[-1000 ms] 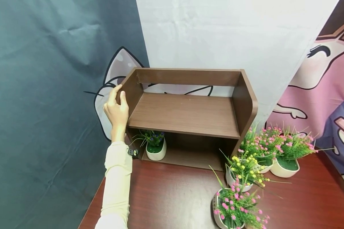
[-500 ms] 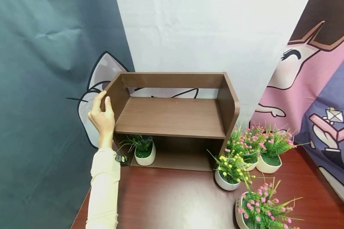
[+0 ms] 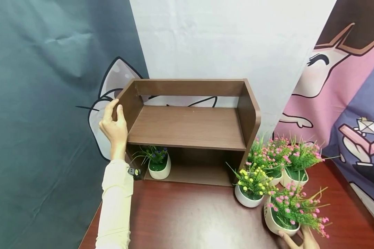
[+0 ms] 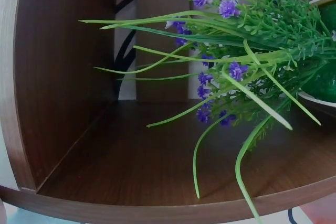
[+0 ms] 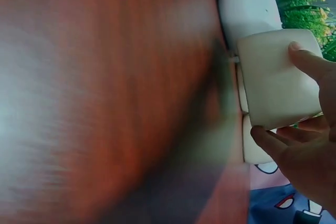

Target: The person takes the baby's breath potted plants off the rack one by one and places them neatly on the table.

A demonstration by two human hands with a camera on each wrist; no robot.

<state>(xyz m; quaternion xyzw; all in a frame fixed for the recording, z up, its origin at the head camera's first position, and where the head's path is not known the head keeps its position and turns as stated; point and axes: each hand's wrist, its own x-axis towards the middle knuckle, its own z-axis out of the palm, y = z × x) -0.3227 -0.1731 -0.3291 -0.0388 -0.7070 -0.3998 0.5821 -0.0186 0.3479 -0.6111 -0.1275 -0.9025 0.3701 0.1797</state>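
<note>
My left hand (image 3: pixel 114 126) grips the left side panel of a brown two-tier wooden shelf (image 3: pixel 190 124), thumb inside, fingers at its edge. In the left wrist view that hand is not seen. At the lower right, my right hand (image 3: pixel 303 240) holds a white pot of pink artificial flowers (image 3: pixel 278 226). The right wrist view shows the thumb on one side of this white pot (image 5: pixel 275 77) and fingers curled along another. Whether its base touches the table cannot be told. A pot with purple flowers (image 3: pixel 160 167) stands at the left of the lower tier.
A pot of yellow flowers (image 3: pixel 249 200) stands at the shelf's front right corner. Further right are pots with pink flowers (image 3: pixel 296 174). The reddish-brown table (image 3: pixel 187 218) spreads before the shelf. Printed cloth hangings (image 3: pixel 205 38) back the scene.
The held pink-flower pot has moved right and then back toward the other pots. My right hand has come into view. The head view has shifted; my left hand keeps its hold on the shelf.
</note>
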